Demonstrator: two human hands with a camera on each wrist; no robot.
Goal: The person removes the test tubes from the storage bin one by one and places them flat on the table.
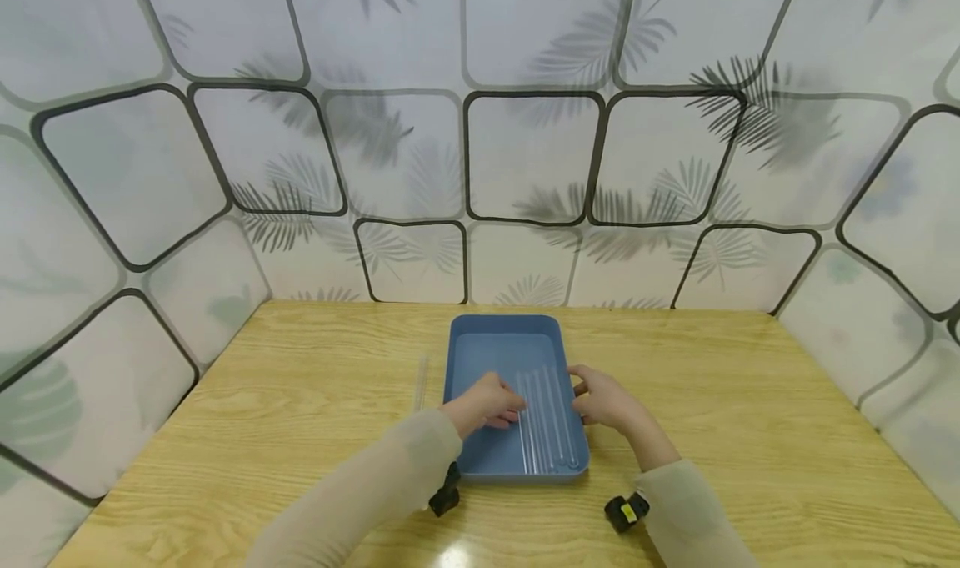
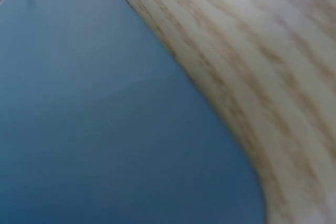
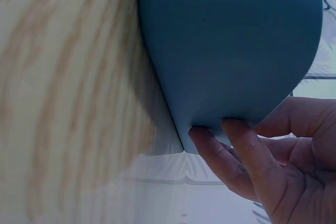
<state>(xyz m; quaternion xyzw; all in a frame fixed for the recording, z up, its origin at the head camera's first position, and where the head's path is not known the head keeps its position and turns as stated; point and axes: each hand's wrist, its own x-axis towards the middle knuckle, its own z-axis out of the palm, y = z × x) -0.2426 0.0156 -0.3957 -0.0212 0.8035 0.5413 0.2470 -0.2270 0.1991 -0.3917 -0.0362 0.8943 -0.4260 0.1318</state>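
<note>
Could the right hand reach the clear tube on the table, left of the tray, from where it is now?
Probably not directly: the right hand touches the tray on its right side, while the tube lies beyond its left side. The tray and the left hand are in between.

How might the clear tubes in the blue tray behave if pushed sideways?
The clear tubes look slim and rounded, so they would probably roll across the blue tray. They lie straight, suggesting stiffness. Their glossy, transparent look hints they may be slippery.
</note>
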